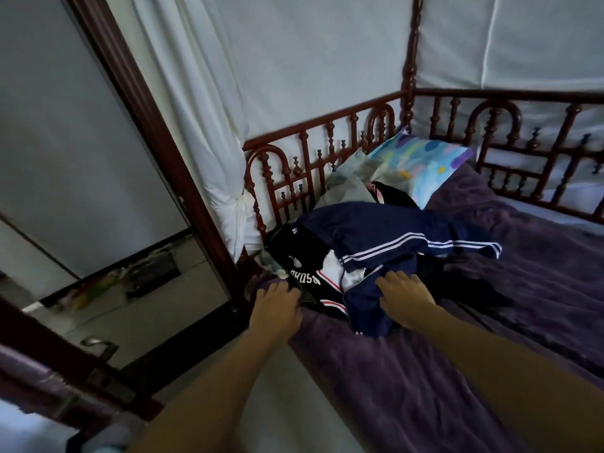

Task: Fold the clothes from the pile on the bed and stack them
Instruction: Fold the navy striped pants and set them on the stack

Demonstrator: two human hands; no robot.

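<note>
Since no folded stack is to be seen in the head view, the pile (pixel 376 243) is judged untouched, heaped on the bed (pixel 425 387) below a pillow (pixel 421 165). The left hand (pixel 277 300) is laid uncurled on a black lettered garment (pixel 304 266) and the right hand (pixel 402 295) likewise on navy striped cloth (pixel 392 233), probably so that one piece can be singled out.

left hand (pixel 277 304) palm down, fingers straight | right hand (pixel 400 297) palm down, fingers spread
</note>
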